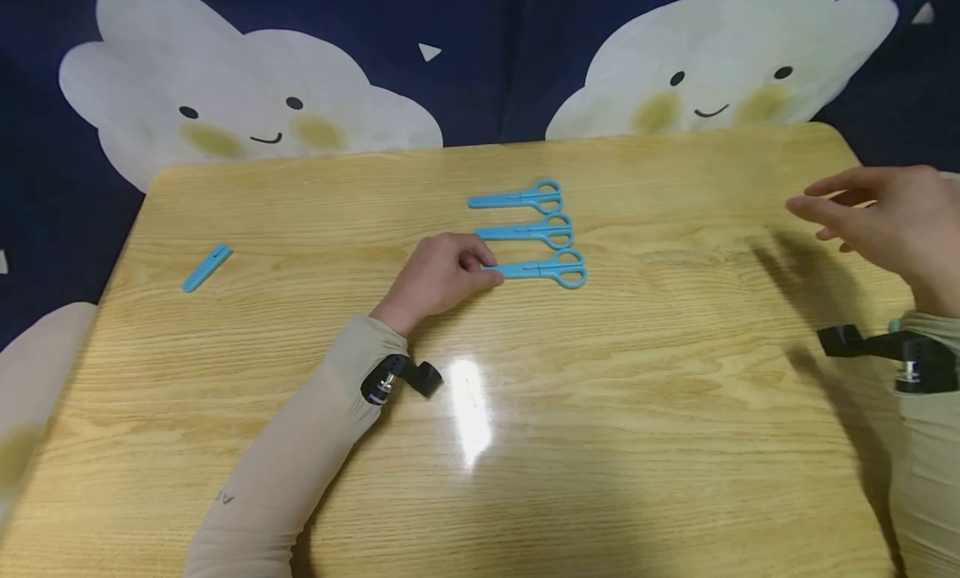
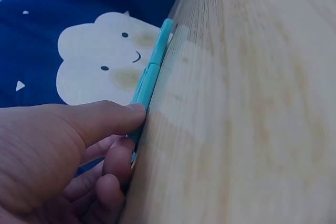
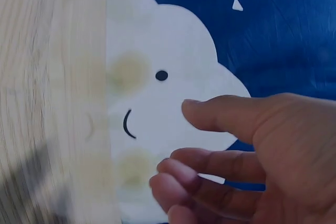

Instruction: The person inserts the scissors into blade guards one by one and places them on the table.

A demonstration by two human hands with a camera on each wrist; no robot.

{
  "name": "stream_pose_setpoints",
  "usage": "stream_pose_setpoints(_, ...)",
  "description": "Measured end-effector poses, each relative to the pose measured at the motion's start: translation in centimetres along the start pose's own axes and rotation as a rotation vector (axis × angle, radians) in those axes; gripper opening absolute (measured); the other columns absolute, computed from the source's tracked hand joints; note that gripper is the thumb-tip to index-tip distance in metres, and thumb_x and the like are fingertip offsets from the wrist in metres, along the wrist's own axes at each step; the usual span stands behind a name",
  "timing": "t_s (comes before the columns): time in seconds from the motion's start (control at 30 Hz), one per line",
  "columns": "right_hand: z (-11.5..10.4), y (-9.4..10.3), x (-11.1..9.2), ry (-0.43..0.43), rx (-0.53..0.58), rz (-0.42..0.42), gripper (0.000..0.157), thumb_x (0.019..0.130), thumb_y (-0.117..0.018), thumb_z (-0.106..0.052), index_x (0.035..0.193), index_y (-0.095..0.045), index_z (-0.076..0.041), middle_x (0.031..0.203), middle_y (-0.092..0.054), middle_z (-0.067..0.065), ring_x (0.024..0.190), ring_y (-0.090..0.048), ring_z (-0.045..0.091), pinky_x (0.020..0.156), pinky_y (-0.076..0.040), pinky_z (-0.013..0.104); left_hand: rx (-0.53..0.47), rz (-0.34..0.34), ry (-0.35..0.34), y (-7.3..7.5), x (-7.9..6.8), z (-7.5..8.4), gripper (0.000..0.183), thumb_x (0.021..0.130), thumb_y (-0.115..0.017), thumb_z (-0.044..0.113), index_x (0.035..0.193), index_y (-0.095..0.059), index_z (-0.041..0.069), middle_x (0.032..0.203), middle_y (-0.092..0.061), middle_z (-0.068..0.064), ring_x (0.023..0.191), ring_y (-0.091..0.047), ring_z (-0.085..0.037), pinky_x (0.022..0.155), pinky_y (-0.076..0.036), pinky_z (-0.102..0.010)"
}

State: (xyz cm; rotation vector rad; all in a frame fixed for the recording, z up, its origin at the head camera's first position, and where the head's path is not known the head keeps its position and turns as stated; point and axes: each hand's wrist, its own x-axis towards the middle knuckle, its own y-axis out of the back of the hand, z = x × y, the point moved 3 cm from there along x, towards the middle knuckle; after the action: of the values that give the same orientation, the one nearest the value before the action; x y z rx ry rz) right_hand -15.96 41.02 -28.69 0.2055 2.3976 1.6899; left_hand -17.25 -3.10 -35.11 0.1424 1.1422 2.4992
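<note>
Three light-blue scissors lie in a column near the middle of the table, handles to the right: the far scissors (image 1: 517,199), the middle scissors (image 1: 525,231) and the near scissors (image 1: 536,270). My left hand (image 1: 442,274) pinches the near scissors at the covered blade end, between thumb and fingers. In the left wrist view, the thumb (image 2: 113,119) lies along the blue scissors (image 2: 152,74), close to the tabletop. My right hand (image 1: 892,216) hovers over the right side of the table, fingers loosely bent and holding nothing; the right wrist view shows thumb and fingers apart.
A separate blue blade cover (image 1: 207,267) lies at the left of the wooden table (image 1: 600,445). Beyond the far edge hangs a dark blue cloth (image 1: 495,62) printed with white clouds. Both wrists carry black camera mounts.
</note>
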Motion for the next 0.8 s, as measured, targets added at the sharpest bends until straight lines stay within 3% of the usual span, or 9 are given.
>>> stream_pose_setpoints(0.13,0.8,0.2,0.4,-0.022,-0.027,-0.018,0.069,0.096,-0.048,-0.054,0.130,-0.053,0.006,0.112,-0.061,0.039,0.060,-0.059,0.029,0.056,-0.050,0.044,-0.007,0.004,0.010,0.1,-0.1,-0.1,0.016,0.086,-0.073,0.038,0.093,-0.071,0.023,0.080,-0.066,0.003,0.076,-0.059,-0.014,0.075,-0.048,-0.029)
stream_pose_setpoints(0.27,1.6,0.3,0.7,-0.036,-0.050,-0.036,0.072,0.096,-0.047,-0.054,0.126,-0.051,0.012,0.108,-0.060,0.041,0.068,-0.061,0.044,0.055,-0.051,0.046,-0.010,0.005,0.011,0.2,-0.2,-0.1,0.016,0.086,-0.073,0.037,0.092,-0.071,0.023,0.079,-0.066,0.003,0.076,-0.058,-0.014,0.074,-0.048,-0.029)
stream_pose_setpoints(0.37,2.2,0.4,0.8,-0.061,-0.046,-0.043,0.072,0.096,-0.048,-0.052,0.125,-0.050,0.014,0.110,-0.058,0.043,0.071,-0.060,0.048,0.055,-0.052,0.046,-0.008,0.004,0.009,0.3,-0.3,-0.2,0.015,0.086,-0.073,0.037,0.092,-0.070,0.023,0.079,-0.066,0.003,0.075,-0.059,-0.014,0.074,-0.048,-0.029)
stream_pose_setpoints(0.47,2.6,0.6,0.9,-0.078,-0.043,-0.054,0.073,0.095,-0.051,-0.051,0.124,-0.050,0.016,0.106,-0.059,0.043,0.065,-0.061,0.043,0.053,-0.053,0.046,-0.009,0.005,0.010,0.3,-0.3,-0.2,0.015,0.086,-0.073,0.037,0.092,-0.070,0.023,0.079,-0.066,0.003,0.075,-0.059,-0.014,0.074,-0.048,-0.030)
stream_pose_setpoints(0.63,3.7,0.6,1.1,-0.091,-0.004,-0.076,0.072,0.095,-0.054,-0.048,0.125,-0.048,0.017,0.087,-0.062,0.042,0.052,-0.058,0.024,0.052,-0.054,0.046,-0.012,0.007,0.010,0.4,-0.5,-0.2,0.015,0.086,-0.073,0.037,0.091,-0.070,0.023,0.079,-0.066,0.003,0.074,-0.059,-0.014,0.074,-0.048,-0.029)
stream_pose_setpoints(0.73,5.7,0.2,2.0,-0.113,0.010,-0.097,0.079,0.093,-0.055,-0.052,0.128,-0.045,0.017,0.091,-0.060,0.044,0.053,-0.059,0.024,0.053,-0.054,0.048,-0.014,0.011,0.009,0.4,-0.5,-0.2,0.015,0.086,-0.073,0.036,0.092,-0.070,0.023,0.078,-0.065,0.003,0.073,-0.057,-0.014,0.073,-0.047,-0.029)
stream_pose_setpoints(0.8,7.7,-0.5,3.2,-0.130,-0.002,-0.094,0.085,0.090,-0.054,-0.058,0.127,-0.044,0.018,0.081,-0.060,0.039,0.050,-0.058,0.021,0.053,-0.054,0.048,-0.016,0.011,0.012,0.4,-0.5,-0.3,0.015,0.086,-0.073,0.036,0.092,-0.070,0.023,0.078,-0.064,0.003,0.073,-0.057,-0.014,0.072,-0.046,-0.029)
